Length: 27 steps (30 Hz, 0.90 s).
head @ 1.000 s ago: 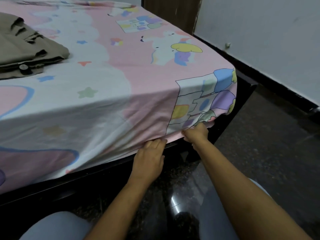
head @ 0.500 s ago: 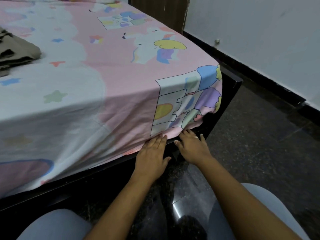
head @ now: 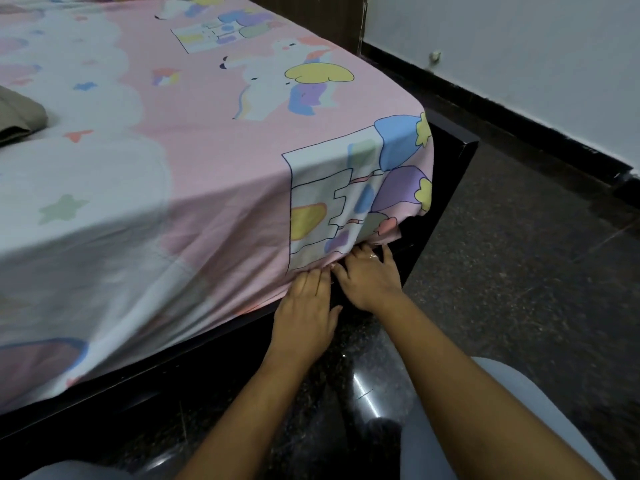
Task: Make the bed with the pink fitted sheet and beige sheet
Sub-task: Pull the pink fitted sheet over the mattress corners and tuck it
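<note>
Dark speckled floor point(head: 519, 306) nearest, glossy under the forearms. Just beyond, left grip point(head: 304, 306) flat, fingers straight and together, tips touching the hem of the pink fitted sheet point(head: 214, 174), holding nothing. Right beside it, right grip point(head: 367, 280) likewise flat, fingers spread, tips slipped under the same hem at the mattress corner, against the black bed frame point(head: 450, 161). Farther left on the bed, folded beige sheet point(head: 20, 112), well apart from both grips. Behind, white wall point(head: 519, 46).

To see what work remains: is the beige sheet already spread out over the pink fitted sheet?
No, the beige sheet lies bunched at the left edge, leaving the pink fitted sheet uncovered.
</note>
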### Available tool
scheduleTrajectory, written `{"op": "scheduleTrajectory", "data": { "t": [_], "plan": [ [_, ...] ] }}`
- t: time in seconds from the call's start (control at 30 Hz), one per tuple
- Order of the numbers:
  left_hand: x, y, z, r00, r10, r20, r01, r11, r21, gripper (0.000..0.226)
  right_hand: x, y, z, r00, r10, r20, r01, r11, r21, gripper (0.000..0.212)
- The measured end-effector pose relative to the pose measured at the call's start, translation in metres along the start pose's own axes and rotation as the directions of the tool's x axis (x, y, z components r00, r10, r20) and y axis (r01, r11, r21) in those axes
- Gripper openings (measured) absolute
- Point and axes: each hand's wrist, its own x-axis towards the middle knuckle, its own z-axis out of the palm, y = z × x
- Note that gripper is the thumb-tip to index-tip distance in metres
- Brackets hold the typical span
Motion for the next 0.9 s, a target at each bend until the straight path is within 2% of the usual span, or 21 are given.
{"op": "scheduleTrajectory", "data": {
  "t": [0.1,0.23,0.43,0.6,0.73,0.9],
  "plan": [
    [0.008,0.003,-0.001,0.997,-0.057,0.054,0.056,0.998,0.009,0.068,0.005,-0.009,-0.001,0.999,0.047,0.013,-0.047,0.999,-0.004,0.05],
    [0.015,0.009,-0.001,0.974,-0.146,0.172,0.163,0.983,-0.085,0.066,0.008,-0.012,-0.007,0.996,0.074,0.045,-0.074,0.997,-0.003,0.051],
    [0.01,0.011,0.005,0.956,-0.227,0.187,0.237,0.971,-0.036,0.073,0.005,0.0,-0.02,0.974,0.112,0.195,-0.101,0.993,-0.064,0.06],
    [0.017,0.013,0.003,0.944,-0.268,0.191,0.284,0.957,-0.062,0.07,0.001,0.007,-0.019,0.965,0.234,0.121,-0.226,0.971,-0.078,0.059],
    [0.01,0.011,0.004,0.95,-0.244,0.195,0.249,0.968,-0.002,0.073,0.004,0.018,-0.011,0.976,0.2,0.089,-0.198,0.98,-0.031,0.062],
    [0.006,0.011,0.003,0.961,-0.207,0.181,0.214,0.977,-0.017,0.075,0.02,0.033,-0.009,0.99,0.11,0.088,-0.108,0.994,-0.026,0.066]
  ]
}}
